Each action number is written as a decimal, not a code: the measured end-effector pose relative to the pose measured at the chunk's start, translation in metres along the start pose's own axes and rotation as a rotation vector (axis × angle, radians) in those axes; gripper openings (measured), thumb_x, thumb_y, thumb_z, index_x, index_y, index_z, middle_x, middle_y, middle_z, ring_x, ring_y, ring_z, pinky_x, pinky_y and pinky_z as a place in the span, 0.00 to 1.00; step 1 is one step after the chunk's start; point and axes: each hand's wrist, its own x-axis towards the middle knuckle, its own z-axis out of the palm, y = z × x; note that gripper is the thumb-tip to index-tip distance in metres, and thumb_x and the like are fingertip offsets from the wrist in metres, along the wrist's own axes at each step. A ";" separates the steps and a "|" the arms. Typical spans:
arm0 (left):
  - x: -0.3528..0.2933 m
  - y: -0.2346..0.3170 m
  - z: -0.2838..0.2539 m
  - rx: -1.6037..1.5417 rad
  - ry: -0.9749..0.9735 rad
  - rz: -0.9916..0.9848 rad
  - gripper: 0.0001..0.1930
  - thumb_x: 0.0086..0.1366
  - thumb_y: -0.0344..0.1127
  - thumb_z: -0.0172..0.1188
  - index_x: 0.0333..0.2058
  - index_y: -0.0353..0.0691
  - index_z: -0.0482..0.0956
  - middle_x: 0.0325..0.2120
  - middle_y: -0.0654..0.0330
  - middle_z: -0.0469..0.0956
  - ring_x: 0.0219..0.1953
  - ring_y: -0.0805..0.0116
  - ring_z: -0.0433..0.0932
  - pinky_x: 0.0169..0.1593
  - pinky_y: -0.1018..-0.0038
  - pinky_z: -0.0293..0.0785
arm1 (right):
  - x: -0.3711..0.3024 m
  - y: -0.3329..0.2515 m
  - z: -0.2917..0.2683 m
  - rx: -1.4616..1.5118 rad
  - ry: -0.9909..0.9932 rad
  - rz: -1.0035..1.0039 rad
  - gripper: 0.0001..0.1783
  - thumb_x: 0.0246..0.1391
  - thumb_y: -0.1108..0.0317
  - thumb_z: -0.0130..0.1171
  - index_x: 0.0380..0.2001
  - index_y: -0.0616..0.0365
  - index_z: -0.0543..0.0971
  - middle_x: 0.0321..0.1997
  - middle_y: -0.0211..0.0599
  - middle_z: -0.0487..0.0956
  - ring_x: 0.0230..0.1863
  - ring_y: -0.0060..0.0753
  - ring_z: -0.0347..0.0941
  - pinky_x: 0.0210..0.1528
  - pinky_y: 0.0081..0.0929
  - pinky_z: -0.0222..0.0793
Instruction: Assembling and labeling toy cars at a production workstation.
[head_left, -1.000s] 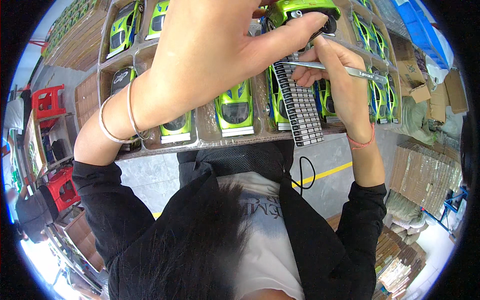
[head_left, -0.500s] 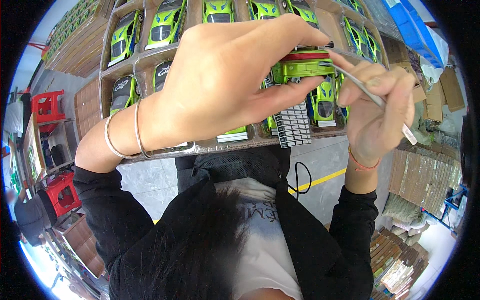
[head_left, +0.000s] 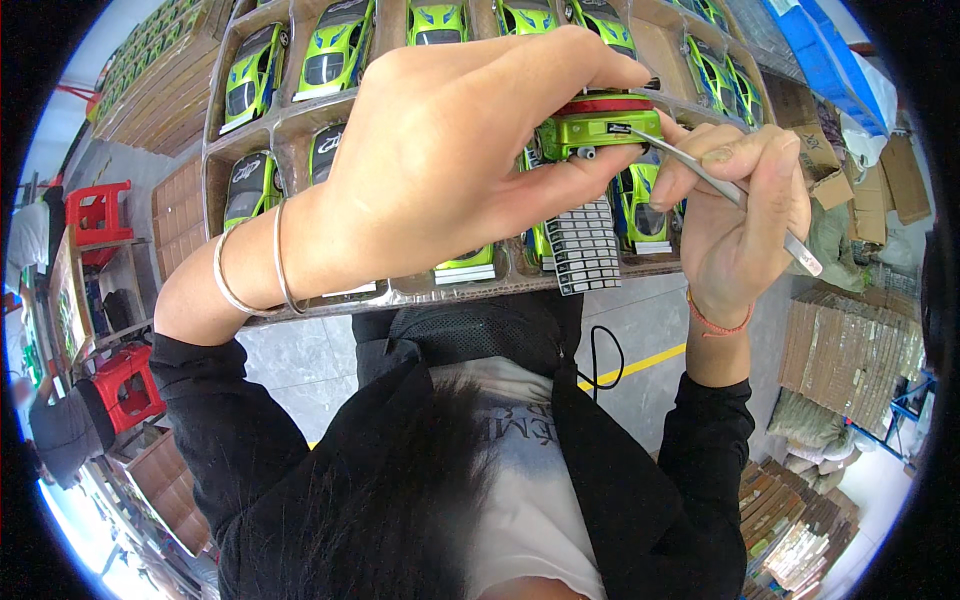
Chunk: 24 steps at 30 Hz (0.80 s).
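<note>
My left hand grips a bright green toy car between thumb and fingers, its end with a red strip facing me. In my right hand is a pair of metal tweezers, closed in the fingers and pointing left. The tips touch a small dark sticker on the car's green end panel. Below the car hangs a sheet of small black-and-white stickers; what holds it up is hidden. Under my hands lies a compartmented tray of more green toy cars.
Stacked trays of cars stand at the far left, with red stools nearby. A blue crate is at the far right. Cardboard stacks fill the right side. Another person is at the left edge.
My right hand and the tweezers have shifted left, bringing the tips further along the car's end panel. The dark sticker now shows flat on the panel. The car has tilted slightly.
</note>
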 end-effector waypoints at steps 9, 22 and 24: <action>0.000 0.000 -0.001 -0.009 0.005 -0.013 0.23 0.54 0.27 0.74 0.49 0.34 0.81 0.41 0.57 0.85 0.41 0.71 0.85 0.45 0.78 0.80 | 0.004 -0.002 0.001 -0.060 -0.001 0.007 0.24 0.75 0.58 0.29 0.32 0.61 0.70 0.22 0.48 0.74 0.23 0.37 0.73 0.59 0.54 0.70; 0.001 -0.001 -0.002 0.015 0.016 0.148 0.13 0.49 0.21 0.75 0.35 0.32 0.82 0.40 0.47 0.84 0.41 0.57 0.86 0.42 0.73 0.81 | 0.003 -0.004 -0.002 -0.079 -0.017 0.028 0.24 0.75 0.57 0.31 0.31 0.60 0.70 0.23 0.47 0.75 0.24 0.38 0.74 0.58 0.55 0.70; 0.002 -0.004 -0.003 0.023 0.005 0.166 0.13 0.49 0.21 0.75 0.34 0.32 0.82 0.40 0.46 0.84 0.41 0.57 0.86 0.42 0.73 0.81 | 0.006 -0.004 -0.004 -0.052 -0.014 0.039 0.24 0.75 0.56 0.31 0.32 0.60 0.70 0.23 0.47 0.75 0.24 0.38 0.75 0.59 0.56 0.70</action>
